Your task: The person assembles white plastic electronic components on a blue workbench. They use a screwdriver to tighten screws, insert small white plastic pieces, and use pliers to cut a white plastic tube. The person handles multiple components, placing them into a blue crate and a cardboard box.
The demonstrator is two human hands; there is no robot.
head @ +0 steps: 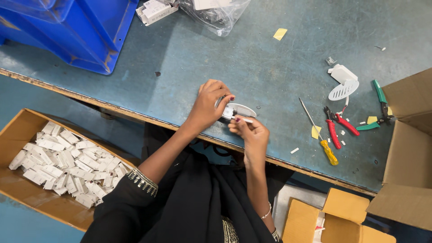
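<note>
White plastic, a small slotted oval part, lies at the near edge of the table, well left of the yellow-handled screwdriver. The left hand keeps a closed grip on its left end. The right hand pinches a thin white piece against its near side.

Scuffed blue-grey workbench top with worn wooden front edge, blue floor below, even overhead light
</note>
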